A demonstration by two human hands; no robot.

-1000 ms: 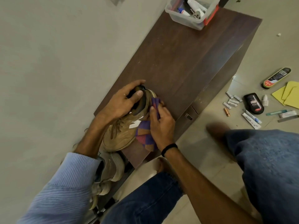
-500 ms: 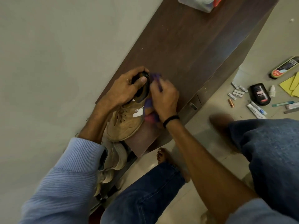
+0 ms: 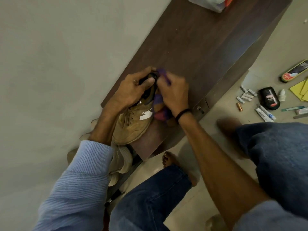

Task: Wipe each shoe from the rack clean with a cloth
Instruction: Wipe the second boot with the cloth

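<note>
On the near end of the dark wooden counter lies a tan lace-up shoe with a white mark on its side. Its toe points toward the person and reaches the counter's near edge. The left grip is curled round the shoe's dark heel collar, thumb across the opening. The right grip, a black band on its wrist, is closed on a purple patterned cloth. It presses the cloth against the heel; the rest of the cloth is bunched under the palm beside the shoe. Pale shoes sit lower down, just off the counter's near end, partly hidden by the blue sleeve. At the far end stands a clear plastic box, cut off by the frame. To the right, on the tiled floor, are small tubes, a black polish container, an oval tin and yellow sheets.
</note>
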